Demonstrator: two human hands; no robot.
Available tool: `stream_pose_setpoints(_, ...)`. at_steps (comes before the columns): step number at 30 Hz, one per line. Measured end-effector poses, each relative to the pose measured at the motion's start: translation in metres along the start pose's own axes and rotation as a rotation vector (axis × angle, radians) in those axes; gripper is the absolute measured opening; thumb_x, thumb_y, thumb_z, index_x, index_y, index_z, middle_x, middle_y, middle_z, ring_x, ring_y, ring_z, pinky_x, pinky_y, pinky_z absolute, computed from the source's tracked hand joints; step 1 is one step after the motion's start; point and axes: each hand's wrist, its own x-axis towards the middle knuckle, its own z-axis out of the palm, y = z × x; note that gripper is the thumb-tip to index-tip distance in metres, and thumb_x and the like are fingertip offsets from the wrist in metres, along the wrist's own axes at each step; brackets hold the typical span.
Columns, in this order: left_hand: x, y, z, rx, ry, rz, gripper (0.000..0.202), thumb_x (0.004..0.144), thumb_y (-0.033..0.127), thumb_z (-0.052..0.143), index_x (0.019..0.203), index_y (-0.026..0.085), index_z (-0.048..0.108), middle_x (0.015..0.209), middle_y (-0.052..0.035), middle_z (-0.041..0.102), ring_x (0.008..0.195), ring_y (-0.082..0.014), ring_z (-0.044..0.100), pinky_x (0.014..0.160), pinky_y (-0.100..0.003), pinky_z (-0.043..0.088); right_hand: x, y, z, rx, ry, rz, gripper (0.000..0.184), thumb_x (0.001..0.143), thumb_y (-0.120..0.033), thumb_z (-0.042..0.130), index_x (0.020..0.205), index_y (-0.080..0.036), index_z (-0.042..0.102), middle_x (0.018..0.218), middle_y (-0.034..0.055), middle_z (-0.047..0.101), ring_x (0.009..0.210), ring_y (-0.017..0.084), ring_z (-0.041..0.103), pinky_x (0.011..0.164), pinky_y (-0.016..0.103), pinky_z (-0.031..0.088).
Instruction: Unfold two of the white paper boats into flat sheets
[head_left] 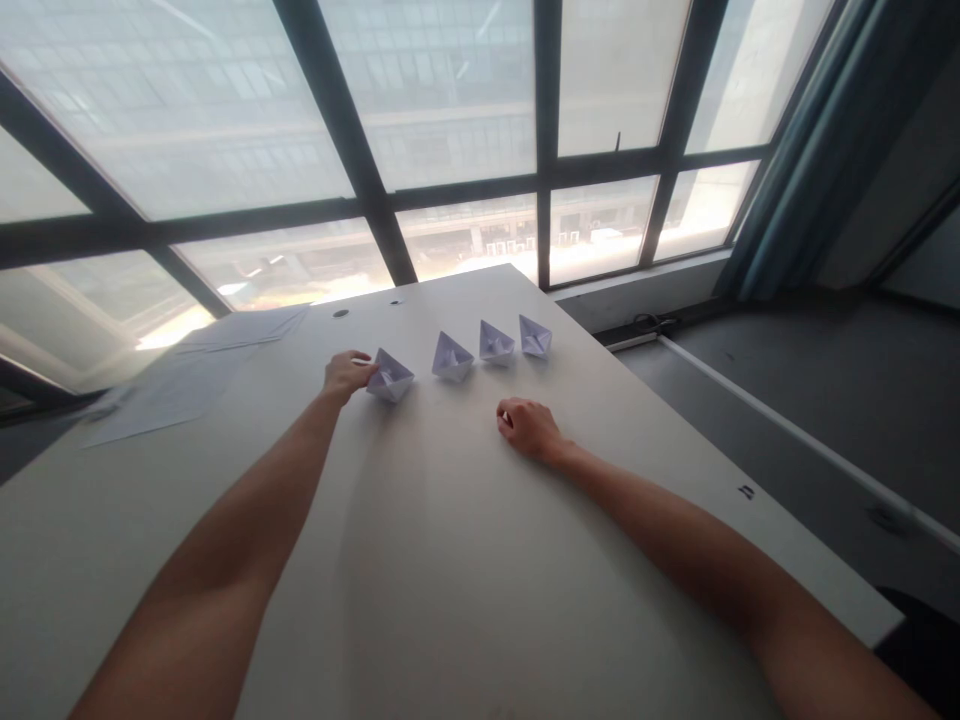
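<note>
No legible text, labels, brands or nos. anywhere. Small dark mark (745, 491) on white table (450, 560) near R edge, maybe print, too small to read. Paper sheets (195, 375) at L blurred, nothing readable. Folded paper boats (390, 376) show no legible print

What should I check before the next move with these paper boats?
1. Left hand on the nearest paper boat: ok, its fingers touch the boat's side.
2. Firmness of that grip: cannot tell from this view.
3. Right hand: ok, it rests curled on the white table, apart from the boats.
4. Three other paper boats: ok, upright in a row beyond the left hand.
5. Loose paper sheets: ok, they lie off to the left, apart from the boats.
</note>
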Motion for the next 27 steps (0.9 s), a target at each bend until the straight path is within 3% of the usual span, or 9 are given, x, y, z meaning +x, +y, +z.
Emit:
stream_pose_setpoints(4,-0.017,0.007,-0.005,-0.060,-0.009,-0.081,0.024,0.071,0.020,0.073,0.092,0.008,0.070,0.066,-0.0023,0.069,0.056,-0.0142,0.060,0.060,-0.028,0.051,0.000,0.000,-0.002,0.004,0.005,-0.003,0.019,0.093,-0.025,0.052,0.101,-0.022,0.069,0.101,0.0061,0.073,0.090,0.019,0.064,0.074,0.027,0.037)
stream_pose_setpoints(9,-0.065,0.018,-0.004,-0.168,-0.039,0.085,0.032,0.068,0.020,0.071,0.099,0.011,0.073,0.074,-0.0040,0.073,0.059,-0.0150,0.064,0.057,-0.025,0.053,0.000,0.001,0.000,0.030,0.028,-0.002,0.019,0.091,-0.025,0.053,0.097,-0.022,0.071,0.098,0.0063,0.073,0.085,0.018,0.064,0.072,0.026,0.037)
stream_pose_setpoints(14,-0.137,0.044,0.021,-0.266,-0.292,0.292,0.029,0.071,0.032,0.071,0.093,0.014,0.074,0.076,-0.0067,0.075,0.066,-0.0200,0.069,0.056,-0.027,0.056,0.001,0.003,0.004,0.215,0.115,0.004,0.025,0.094,-0.032,0.049,0.089,-0.020,0.071,0.085,0.0042,0.072,0.075,0.016,0.061,0.068,0.026,0.037)
stream_pose_setpoints(18,-0.178,0.068,0.046,-0.264,-0.383,0.407,0.021,0.074,0.028,0.069,0.090,0.016,0.073,0.078,-0.0074,0.075,0.068,-0.0208,0.071,0.057,-0.028,0.056,0.002,0.006,0.005,0.562,0.138,-0.086,0.040,0.097,-0.041,0.043,0.090,-0.016,0.072,0.079,0.0029,0.070,0.069,0.014,0.059,0.065,0.024,0.040)
stream_pose_setpoints(21,-0.191,0.079,0.061,-0.265,-0.342,0.454,0.018,0.076,0.025,0.067,0.093,0.018,0.069,0.077,-0.0055,0.074,0.065,-0.0187,0.070,0.053,-0.025,0.054,0.004,0.009,0.007,0.737,0.122,-0.160,0.037,0.093,-0.043,0.051,0.093,-0.014,0.073,0.082,0.0038,0.072,0.072,0.015,0.060,0.065,0.024,0.042)
stream_pose_setpoints(24,-0.194,0.081,0.070,-0.271,-0.281,0.493,0.018,0.081,0.026,0.064,0.097,0.019,0.067,0.084,-0.0043,0.073,0.062,-0.0160,0.068,0.049,-0.022,0.050,0.007,0.014,0.012,0.769,0.171,-0.119,0.031,0.088,-0.039,0.057,0.090,-0.013,0.074,0.081,0.0046,0.072,0.070,0.015,0.060,0.063,0.024,0.042)
stream_pose_setpoints(27,-0.193,0.077,0.075,-0.247,-0.244,0.596,0.015,0.084,0.023,0.060,0.092,0.020,0.072,0.096,-0.0047,0.074,0.069,-0.0152,0.068,0.062,-0.026,0.055,0.010,0.017,0.016,0.748,0.184,-0.067,0.030,0.088,-0.036,0.056,0.084,-0.013,0.074,0.074,0.0035,0.071,0.067,0.015,0.058,0.060,0.024,0.040)
